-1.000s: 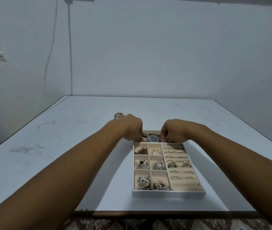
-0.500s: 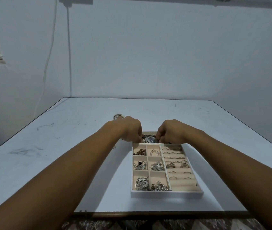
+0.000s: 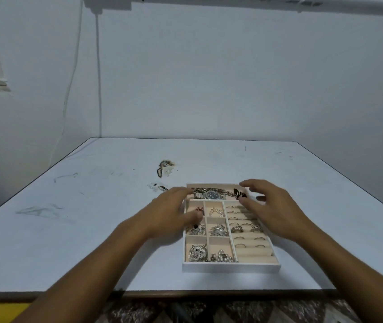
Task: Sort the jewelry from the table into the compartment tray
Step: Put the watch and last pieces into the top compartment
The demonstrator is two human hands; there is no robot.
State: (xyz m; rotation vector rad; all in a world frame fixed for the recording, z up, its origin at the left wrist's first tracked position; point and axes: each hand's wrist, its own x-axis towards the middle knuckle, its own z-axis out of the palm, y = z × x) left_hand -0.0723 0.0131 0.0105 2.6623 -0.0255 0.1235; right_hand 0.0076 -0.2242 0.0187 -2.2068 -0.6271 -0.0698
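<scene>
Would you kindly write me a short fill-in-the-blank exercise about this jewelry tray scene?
1. The wristwatch lies at the tray's ____ end.
2. The rings sit in its ____ column.
3. Loose jewelry lies on the table to the tray's ____.
4. The left hand and right hand hold ____.
Missing words: far; right; left; nothing.

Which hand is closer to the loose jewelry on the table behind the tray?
Left. The left hand is at the tray's left edge, just in front of the loose jewelry; the right hand is over the tray's right side, farther off.
</scene>
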